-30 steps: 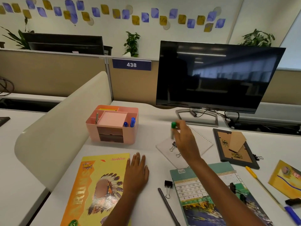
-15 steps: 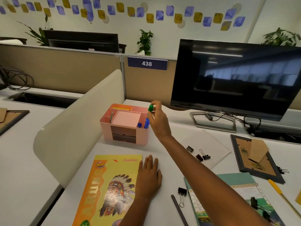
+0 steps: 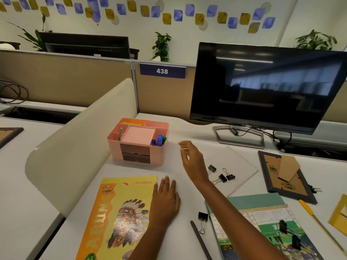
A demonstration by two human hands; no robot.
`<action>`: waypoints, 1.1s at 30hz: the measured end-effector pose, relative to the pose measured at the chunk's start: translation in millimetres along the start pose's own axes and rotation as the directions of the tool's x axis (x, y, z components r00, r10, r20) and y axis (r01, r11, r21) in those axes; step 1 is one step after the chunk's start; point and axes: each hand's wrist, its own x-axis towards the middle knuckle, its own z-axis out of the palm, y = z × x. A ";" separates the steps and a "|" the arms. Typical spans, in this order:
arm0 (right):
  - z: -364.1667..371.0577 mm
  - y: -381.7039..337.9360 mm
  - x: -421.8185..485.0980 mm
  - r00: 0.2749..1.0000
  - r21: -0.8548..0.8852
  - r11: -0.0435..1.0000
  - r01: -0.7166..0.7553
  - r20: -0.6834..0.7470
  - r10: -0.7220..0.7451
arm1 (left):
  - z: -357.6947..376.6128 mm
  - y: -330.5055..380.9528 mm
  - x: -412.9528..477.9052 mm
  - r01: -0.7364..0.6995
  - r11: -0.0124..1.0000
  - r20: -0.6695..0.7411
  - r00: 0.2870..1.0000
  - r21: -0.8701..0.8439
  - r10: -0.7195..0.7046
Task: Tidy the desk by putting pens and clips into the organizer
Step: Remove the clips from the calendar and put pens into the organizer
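The pink organizer stands at the back left of the desk. In its front right compartment a green-capped pen leans beside two blue pens. My right hand hovers just right of the organizer, fingers apart and empty. My left hand lies flat on the desk, partly on a yellow book. Three black binder clips lie on a white notepad. Another clip and a dark pencil lie near the front. A yellow pencil lies at the right.
A monitor on its stand fills the back right. A picture frame lies face down at the right. A green calendar book bearing two clips lies under my right forearm. A curved beige divider borders the desk's left side.
My right hand carried the green-capped pen left to the organizer, released it into the front right compartment, and has drawn back a little to the right, empty. My left hand stayed put.
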 end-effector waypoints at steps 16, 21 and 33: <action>-128.2 82.6 -134.3 0.993 -0.269 0.956 -0.117 -0.052 0.106 | -7.9 18.9 -5.9 0.139 0.989 0.036 0.990 -0.054 -0.138; -159.1 96.8 -159.2 0.983 -0.302 0.939 -0.166 -0.121 0.135 | -11.1 69.4 -19.3 0.195 0.929 -0.044 0.975 -0.315 -0.220; -231.7 135.1 -204.8 0.922 -0.414 0.833 -0.367 -0.281 0.267 | 1.1 165.1 -36.4 -0.020 0.971 0.008 1.000 -0.238 0.022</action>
